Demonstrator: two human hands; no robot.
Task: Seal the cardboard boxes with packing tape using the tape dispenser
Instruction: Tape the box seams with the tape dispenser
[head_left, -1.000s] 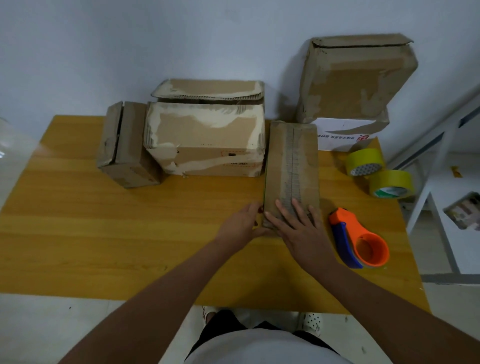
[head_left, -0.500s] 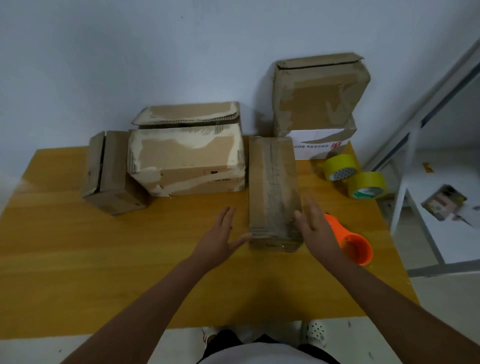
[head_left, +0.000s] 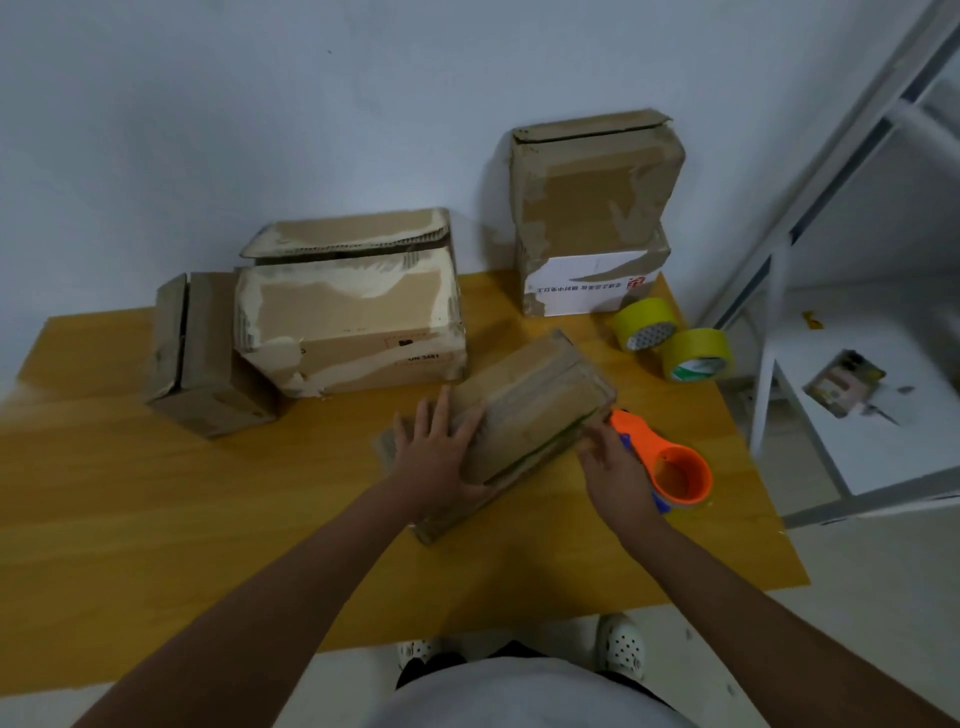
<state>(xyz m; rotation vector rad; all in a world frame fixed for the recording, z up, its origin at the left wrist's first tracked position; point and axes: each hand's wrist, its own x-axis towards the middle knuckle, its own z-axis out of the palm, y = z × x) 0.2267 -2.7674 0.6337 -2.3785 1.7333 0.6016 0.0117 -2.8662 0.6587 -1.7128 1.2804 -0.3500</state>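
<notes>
Left hand (head_left: 434, 457): laid palm down on the long flat box (head_left: 498, 426), fingers (head_left: 441, 410) straight and spread, pointing away from the person; the thumb lies along the box's top face. The forearm runs up from the lower left of the view.

Right hand (head_left: 613, 465): at the box's right long edge, near its far end, back of hand toward the camera. Its fingers appear loosely extended toward the box edge; whether they touch the cardboard cannot be told because of blur. The hand overlaps the near side of the tape dispenser (head_left: 670, 467) but does not visibly grip it.

Long flat box: lies on the wooden tabletop (head_left: 156, 519), set diagonally, near end toward the lower left, far end toward the upper right, just beside the dispenser.

Tape dispenser: orange with a blue part, resting on the tabletop at the right, touching or nearly touching the box's far corner.

Other items: two yellow tape rolls (head_left: 670, 338) near the right rear edge. A large worn box (head_left: 348, 322) with a raised flap stands behind, a small box (head_left: 202, 358) to its left. Two stacked boxes (head_left: 592, 208) stand against the wall. A white metal rack (head_left: 831, 208) stands to the right.
</notes>
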